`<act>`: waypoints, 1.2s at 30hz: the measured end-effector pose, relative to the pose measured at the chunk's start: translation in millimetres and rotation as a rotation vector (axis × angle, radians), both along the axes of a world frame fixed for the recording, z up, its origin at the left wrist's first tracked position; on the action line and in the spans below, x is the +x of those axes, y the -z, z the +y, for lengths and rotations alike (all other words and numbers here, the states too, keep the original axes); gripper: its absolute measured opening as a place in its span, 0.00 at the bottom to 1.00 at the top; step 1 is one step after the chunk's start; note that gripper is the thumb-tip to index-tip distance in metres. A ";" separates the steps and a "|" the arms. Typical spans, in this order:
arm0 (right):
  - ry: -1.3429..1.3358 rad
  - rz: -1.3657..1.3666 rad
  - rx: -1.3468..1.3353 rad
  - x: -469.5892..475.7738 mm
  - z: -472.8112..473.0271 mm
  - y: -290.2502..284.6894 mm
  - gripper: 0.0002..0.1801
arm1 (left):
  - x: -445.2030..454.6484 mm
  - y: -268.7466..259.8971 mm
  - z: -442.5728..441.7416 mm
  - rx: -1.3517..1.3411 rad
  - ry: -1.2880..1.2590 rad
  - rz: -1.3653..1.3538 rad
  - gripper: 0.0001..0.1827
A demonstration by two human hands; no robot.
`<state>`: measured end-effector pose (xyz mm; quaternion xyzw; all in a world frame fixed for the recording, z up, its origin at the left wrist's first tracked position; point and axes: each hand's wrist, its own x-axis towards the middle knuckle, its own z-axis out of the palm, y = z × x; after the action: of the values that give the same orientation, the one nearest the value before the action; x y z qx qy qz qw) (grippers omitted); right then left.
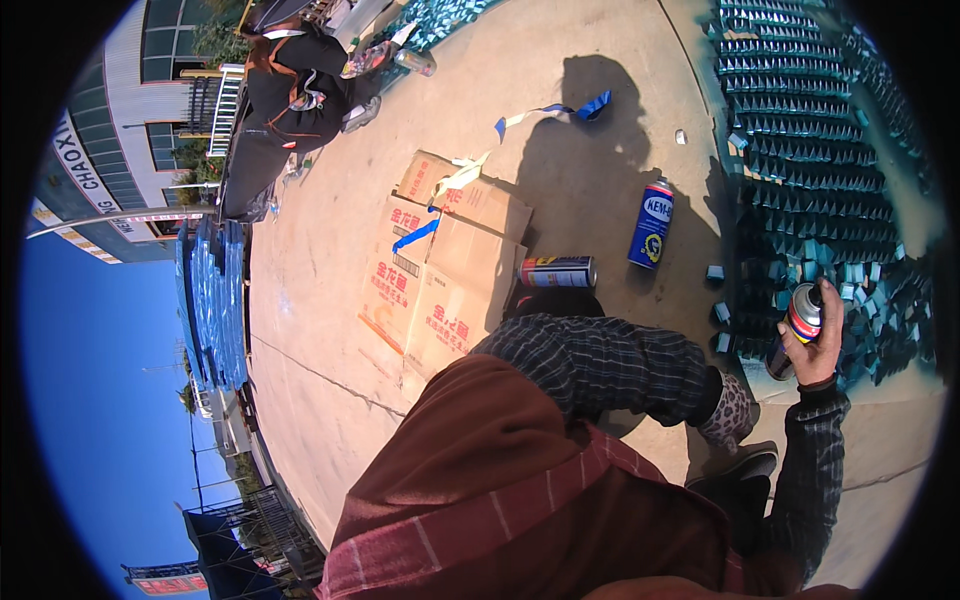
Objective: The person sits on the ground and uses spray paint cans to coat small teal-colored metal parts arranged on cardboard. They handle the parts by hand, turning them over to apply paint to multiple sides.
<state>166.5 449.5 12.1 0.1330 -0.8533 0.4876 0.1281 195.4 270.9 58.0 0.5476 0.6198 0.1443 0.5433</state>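
Observation:
My right hand (817,345) is wrapped around a spray can (803,315) with a red, yellow and dark label, one finger at its top. The can is over loose teal blocks (862,296) beside rows of teal-coated pieces (802,150). My left hand (727,412), in a leopard-print glove, is low beside a dark shoe (739,469); its fingers are partly hidden. A blue spray can (651,225) and another spray can (559,271) are on the concrete, the second lying beside a flattened cardboard box (469,262).
A blue and cream strip (555,112) lies on the concrete (315,300). Another strip (416,236) lies across the cardboard. A person in dark clothes (300,90) is at the upper left, beside more teal pieces (442,22). Blue-wrapped stacks (214,300) stand farther off.

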 end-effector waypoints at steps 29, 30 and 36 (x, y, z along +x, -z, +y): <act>0.110 -0.349 0.407 74.0 108.5 36.5 0.41 | -125.0 76.4 -141.5 -0.324 -1.034 -0.091 0.25; 0.106 -0.411 0.419 75.6 104.0 38.9 0.42 | -122.7 79.1 -143.4 -0.371 -1.045 -0.078 0.25; 0.174 -0.378 0.378 63.6 116.0 54.4 0.41 | -122.5 99.2 -146.0 -0.527 -0.893 0.104 0.28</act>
<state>230.1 565.4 -42.3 -0.0128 -0.9460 0.3232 -0.0191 72.9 124.8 -41.2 0.0809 0.8344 0.1734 0.5169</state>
